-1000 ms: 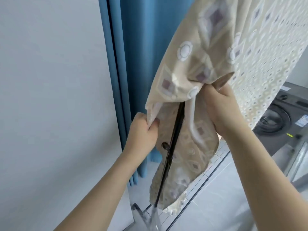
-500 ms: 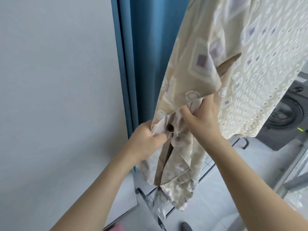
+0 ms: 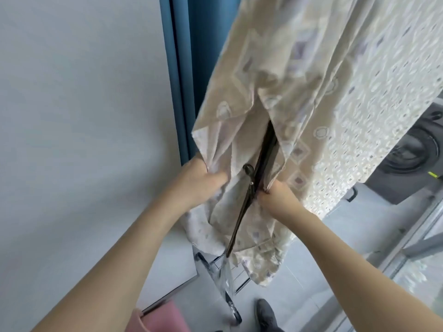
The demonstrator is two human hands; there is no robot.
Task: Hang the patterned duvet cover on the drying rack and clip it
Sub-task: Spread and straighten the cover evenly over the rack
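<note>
A blue curtain (image 3: pixel 178 75) is seen hanging against a pale grey wall (image 3: pixel 79 104) at the left, and a dark front-loading washing machine (image 3: pixel 412 161) is glimpsed at the right edge, standing on the light tiled floor (image 3: pixel 311 271). Low down, something pink (image 3: pixel 155 319) is caught at the bottom edge, and a dark shoe (image 3: pixel 265 312) is spotted just to its right.

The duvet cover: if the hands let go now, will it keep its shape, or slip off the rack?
The duvet cover is probably floppy: it folds and bunches where the left hand and right hand grip it. It may slide, since no clip shows. It likely sags around the black pole.
</note>
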